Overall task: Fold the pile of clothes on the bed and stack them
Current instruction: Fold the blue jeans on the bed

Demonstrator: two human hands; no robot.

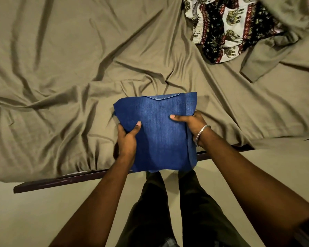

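Both hands grip a folded blue denim (159, 132) over the near edge of the bed (61, 86): left hand (127, 139) and right hand (193, 125) with thumbs on top; a patterned cloth (227, 27) lies far right

Blue denim garment (159, 132), olive bedsheet (61, 68), elephant-print cloth (227, 27) in black, white, red

Both bare forearms reach forward. The left hand (127, 138) and right hand (191, 123) each grip one side edge of the folded denim garment (159, 132), thumbs on top.
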